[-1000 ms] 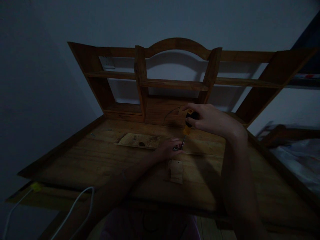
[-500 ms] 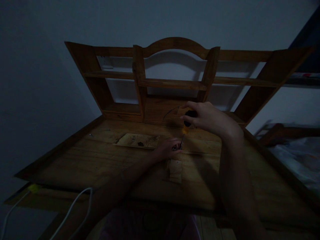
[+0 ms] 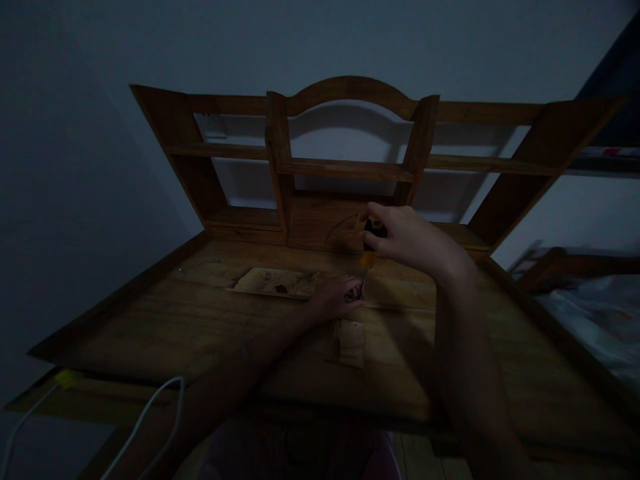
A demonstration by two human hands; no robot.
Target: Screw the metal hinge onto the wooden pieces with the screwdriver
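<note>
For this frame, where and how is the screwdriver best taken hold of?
Probably by the thick yellow-and-black handle of the screwdriver, coming from above and the right, as the right hand has it. The tool stands nearly upright, handle uppermost; its thin shaft runs down to the left hand, which leaves little room for gripping lower.

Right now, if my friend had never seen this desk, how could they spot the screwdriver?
Find the wooden desk below the arched hutch. Near the desk's middle, the right hand grips the screwdriver almost upright, its metal shaft pointing down beside the left hand. Its yellow-and-black handle sets it apart from the brown wood around it.
</note>
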